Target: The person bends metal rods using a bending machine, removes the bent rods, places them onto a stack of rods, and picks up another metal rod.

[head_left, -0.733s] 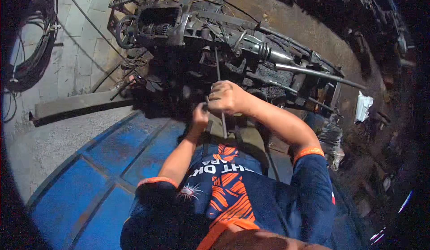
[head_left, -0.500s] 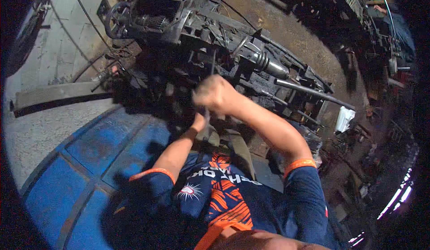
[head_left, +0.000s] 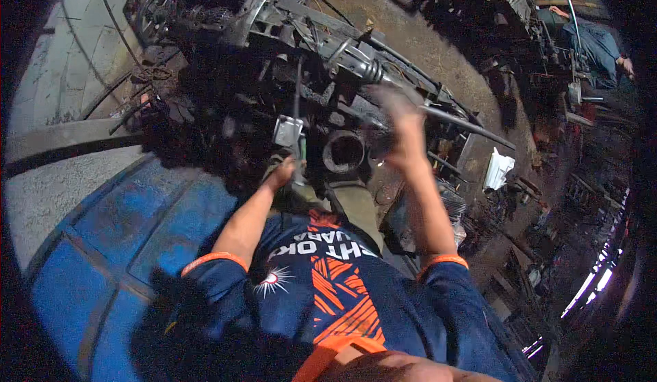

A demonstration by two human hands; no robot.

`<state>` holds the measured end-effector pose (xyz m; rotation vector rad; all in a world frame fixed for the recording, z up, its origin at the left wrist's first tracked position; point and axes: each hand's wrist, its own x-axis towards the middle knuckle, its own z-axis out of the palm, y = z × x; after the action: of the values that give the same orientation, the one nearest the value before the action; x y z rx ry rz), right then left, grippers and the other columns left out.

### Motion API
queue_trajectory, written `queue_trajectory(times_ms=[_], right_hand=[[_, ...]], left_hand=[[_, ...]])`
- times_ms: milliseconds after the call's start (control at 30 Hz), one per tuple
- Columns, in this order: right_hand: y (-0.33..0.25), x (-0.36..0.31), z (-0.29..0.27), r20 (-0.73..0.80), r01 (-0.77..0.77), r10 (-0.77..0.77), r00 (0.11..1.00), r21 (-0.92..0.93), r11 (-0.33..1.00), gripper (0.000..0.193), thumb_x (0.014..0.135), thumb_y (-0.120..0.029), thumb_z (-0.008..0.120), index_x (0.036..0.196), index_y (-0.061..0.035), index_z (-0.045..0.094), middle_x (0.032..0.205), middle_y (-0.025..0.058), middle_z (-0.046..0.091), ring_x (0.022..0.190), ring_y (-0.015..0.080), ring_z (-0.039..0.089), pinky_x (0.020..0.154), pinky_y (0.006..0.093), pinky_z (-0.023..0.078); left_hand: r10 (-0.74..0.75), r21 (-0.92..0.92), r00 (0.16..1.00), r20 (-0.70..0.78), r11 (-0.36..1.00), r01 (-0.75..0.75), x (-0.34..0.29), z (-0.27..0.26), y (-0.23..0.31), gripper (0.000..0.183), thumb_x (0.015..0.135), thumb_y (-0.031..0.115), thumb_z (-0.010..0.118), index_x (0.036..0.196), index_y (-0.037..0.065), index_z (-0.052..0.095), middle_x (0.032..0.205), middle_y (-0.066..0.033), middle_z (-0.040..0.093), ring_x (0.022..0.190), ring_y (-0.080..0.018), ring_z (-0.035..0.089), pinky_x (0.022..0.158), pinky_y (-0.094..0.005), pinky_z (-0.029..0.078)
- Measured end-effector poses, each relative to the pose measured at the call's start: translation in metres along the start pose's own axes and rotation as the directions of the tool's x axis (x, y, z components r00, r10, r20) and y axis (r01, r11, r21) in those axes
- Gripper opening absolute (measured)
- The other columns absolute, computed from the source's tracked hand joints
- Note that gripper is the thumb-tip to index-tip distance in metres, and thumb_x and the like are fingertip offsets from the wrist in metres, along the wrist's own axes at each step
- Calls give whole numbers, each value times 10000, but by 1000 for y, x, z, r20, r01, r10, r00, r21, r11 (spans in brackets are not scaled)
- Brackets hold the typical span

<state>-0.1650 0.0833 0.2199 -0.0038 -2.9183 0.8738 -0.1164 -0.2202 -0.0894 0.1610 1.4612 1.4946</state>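
A long lathe-like machine (head_left: 274,19), dark with grease, lies across the space in front of me. My left hand (head_left: 281,171) is closed low at its near side, just below a small grey metal block (head_left: 288,130). From that block a thin rod (head_left: 298,84) stands up. What the left fingers grip is partly hidden in shadow. Farther right, my right hand (head_left: 405,132) is smeared by motion over the machine, near a shiny cylindrical part (head_left: 359,60); its fingers cannot be made out. Between my hands sits a round metal ring (head_left: 343,152).
Blue metal panels (head_left: 130,204) lie at the left, beside a grey curved beam (head_left: 75,142). A long bar (head_left: 472,125) sticks out to the right, near a white crumpled piece (head_left: 499,170). Another person's blue-clad leg (head_left: 594,50) shows at the far right.
My right hand, earlier close above the left, has swung away to the right. The grey block and ring now show. My view has shifted slightly.
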Motion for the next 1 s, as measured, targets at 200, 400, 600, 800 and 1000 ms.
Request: queue_trajectory(times_ms=[200,400,600,800,1000], right_hand=[[155,-101,-74,-212,-344,273,938,-487,803,366,837,-338,544,1129,-121,582,1143,147,568,1104,358,483,984,432,308],[196,-125,-64,-199,-198,109,974,-512,836,333,852,-190,477,1175,-163,556,1221,77,537,1100,305,492,959,469,329],[177,-120,-81,-207,-162,83,975,-397,903,300,789,-234,562,1070,-130,575,1084,97,582,1035,279,526,887,454,377],[183,-126,-85,-195,-129,59,979,-370,920,296,763,-155,559,1058,-146,572,1026,87,581,1025,277,531,870,449,376],[193,-130,-81,-246,-120,35,969,-340,933,290,763,-134,540,1050,-157,577,1029,92,584,1021,285,534,872,461,369]], left_hand=[[-147,67,890,-433,979,194,-11,54,60,300,768,226,634,920,-31,601,677,-71,580,589,-142,511,542,-294,402],[81,113,752,-654,994,-9,-16,98,72,333,796,276,614,913,-36,624,747,-59,605,660,-134,514,640,-296,415],[106,19,593,-798,988,-151,-6,131,101,452,766,196,687,1109,-58,540,837,-37,586,714,-118,512,651,-263,411],[146,-19,534,-833,957,-290,-13,153,104,528,741,160,718,1166,-46,482,797,-22,561,636,-98,493,589,-249,409],[57,0,616,-786,996,-91,-24,162,121,287,782,184,666,981,-4,578,677,28,506,586,-83,446,545,-243,359]])
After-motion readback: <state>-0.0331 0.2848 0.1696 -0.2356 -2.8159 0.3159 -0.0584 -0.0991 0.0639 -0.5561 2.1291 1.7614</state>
